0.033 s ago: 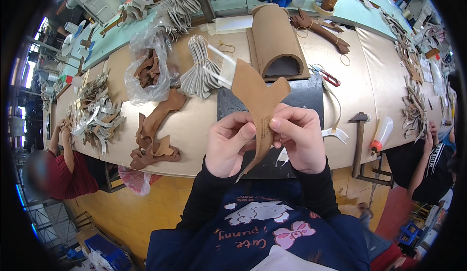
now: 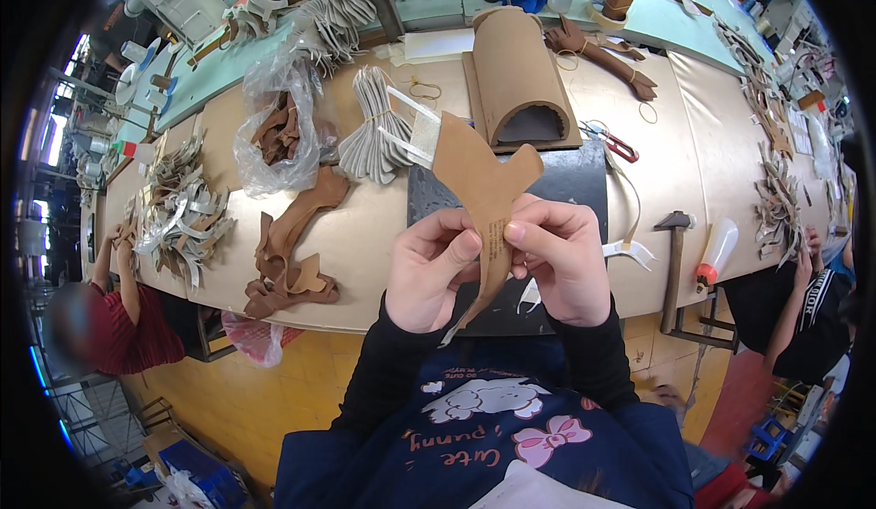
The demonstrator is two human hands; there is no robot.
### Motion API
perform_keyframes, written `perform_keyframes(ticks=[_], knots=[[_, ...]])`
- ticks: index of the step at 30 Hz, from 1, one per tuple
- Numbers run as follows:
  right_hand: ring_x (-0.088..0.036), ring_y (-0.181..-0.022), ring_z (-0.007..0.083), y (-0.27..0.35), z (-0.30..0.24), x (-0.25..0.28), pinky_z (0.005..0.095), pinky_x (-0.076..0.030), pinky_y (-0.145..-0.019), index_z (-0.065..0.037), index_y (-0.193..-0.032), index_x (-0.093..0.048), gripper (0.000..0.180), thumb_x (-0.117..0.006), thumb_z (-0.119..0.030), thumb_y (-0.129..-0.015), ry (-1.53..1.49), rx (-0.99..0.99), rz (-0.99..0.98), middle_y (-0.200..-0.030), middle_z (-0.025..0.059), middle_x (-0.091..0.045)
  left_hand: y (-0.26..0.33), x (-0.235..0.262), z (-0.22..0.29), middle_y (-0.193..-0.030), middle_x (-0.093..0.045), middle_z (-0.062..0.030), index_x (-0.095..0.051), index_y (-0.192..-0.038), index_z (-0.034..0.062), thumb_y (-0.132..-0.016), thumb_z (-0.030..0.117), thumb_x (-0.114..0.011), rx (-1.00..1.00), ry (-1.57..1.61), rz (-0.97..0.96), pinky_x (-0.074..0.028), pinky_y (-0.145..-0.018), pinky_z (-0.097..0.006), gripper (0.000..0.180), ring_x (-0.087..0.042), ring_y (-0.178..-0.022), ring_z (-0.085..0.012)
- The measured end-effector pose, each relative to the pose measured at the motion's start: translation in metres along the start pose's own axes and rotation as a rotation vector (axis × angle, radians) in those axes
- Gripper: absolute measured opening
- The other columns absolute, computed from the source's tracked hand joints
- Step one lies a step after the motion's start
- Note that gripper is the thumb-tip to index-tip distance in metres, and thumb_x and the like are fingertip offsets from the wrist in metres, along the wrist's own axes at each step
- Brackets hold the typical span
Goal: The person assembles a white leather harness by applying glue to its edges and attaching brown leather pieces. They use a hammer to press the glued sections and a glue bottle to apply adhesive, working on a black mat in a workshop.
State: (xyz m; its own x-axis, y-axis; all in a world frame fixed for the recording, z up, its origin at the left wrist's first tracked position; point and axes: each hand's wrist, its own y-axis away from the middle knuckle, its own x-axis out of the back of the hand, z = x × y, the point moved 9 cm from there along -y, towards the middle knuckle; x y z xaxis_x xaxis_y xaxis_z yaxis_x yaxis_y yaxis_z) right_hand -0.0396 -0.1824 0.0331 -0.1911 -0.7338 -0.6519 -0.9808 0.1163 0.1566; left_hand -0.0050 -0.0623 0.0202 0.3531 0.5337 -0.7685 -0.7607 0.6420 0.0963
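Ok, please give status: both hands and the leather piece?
Left hand and right hand both pinch the tan leather piece, held up above the dark mat. Nothing blocks it.

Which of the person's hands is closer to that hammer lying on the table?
The right hand. It grips the tan leather piece just left of the hammer; the left hand sits farther away, beyond the leather.

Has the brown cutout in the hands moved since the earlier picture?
No. The brown cutout sits just as before against the dark mat, its forked top below the curved form, pinched by left hand and right hand.
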Motion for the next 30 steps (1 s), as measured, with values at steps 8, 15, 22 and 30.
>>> perform_keyframes(ticks=[8, 15, 22, 30], knots=[[-0.059, -0.064, 0.0103, -0.004, 0.0, -0.001, 0.0223, -0.046, -0.058, 0.006, -0.09, -0.073, 0.008, -0.071, -0.002, -0.09, 0.0, 0.015, 0.004, -0.084, 0.008, -0.067, -0.005, 0.006, 0.001, -0.105, -0.069, -0.0119, -0.063, -0.112, -0.0053, -0.1, 0.014, -0.064, -0.011, -0.068, -0.005, -0.061, -0.082, -0.036, 0.023, -0.071, -0.095, -0.0205], [-0.058, -0.064, 0.0085, -0.007, 0.01, 0.001, 0.022, -0.046, -0.058, 0.005, -0.092, -0.073, 0.01, -0.071, -0.005, -0.091, -0.055, -0.057, -0.013, -0.086, 0.0066, -0.068, -0.009, 0.01, -0.006, -0.104, -0.07, -0.01, -0.063, -0.113, -0.0021, -0.1, 0.016, -0.065, -0.011, -0.034, 0.027, -0.059, -0.079, -0.03, 0.023, -0.07, -0.09, -0.0168], [-0.057, -0.065, 0.0075, -0.011, 0.01, 0.007, 0.0213, -0.046, -0.058, 0.003, -0.091, -0.074, 0.009, -0.072, -0.006, -0.091, -0.074, -0.03, 0.039, -0.085, 0.0053, -0.068, -0.007, 0.012, -0.008, -0.103, -0.069, -0.0101, -0.06, -0.114, -0.002, -0.099, 0.017, -0.066, -0.038, -0.046, 0.04, -0.061, -0.081, -0.034, 0.024, -0.07, -0.093, -0.0197], [-0.056, -0.064, 0.0067, -0.013, 0.015, 0.004, 0.0204, -0.046, -0.057, 0.004, -0.094, -0.073, 0.011, -0.072, -0.006, -0.092, -0.114, -0.066, 0.036, -0.084, 0.0049, -0.068, -0.009, 0.016, -0.018, -0.097, -0.07, -0.017, -0.058, -0.112, 0.0015, -0.097, 0.027, -0.068, -0.028, -0.083, 0.045, -0.06, -0.074, -0.038, 0.031, -0.071, -0.082, -0.0283]])
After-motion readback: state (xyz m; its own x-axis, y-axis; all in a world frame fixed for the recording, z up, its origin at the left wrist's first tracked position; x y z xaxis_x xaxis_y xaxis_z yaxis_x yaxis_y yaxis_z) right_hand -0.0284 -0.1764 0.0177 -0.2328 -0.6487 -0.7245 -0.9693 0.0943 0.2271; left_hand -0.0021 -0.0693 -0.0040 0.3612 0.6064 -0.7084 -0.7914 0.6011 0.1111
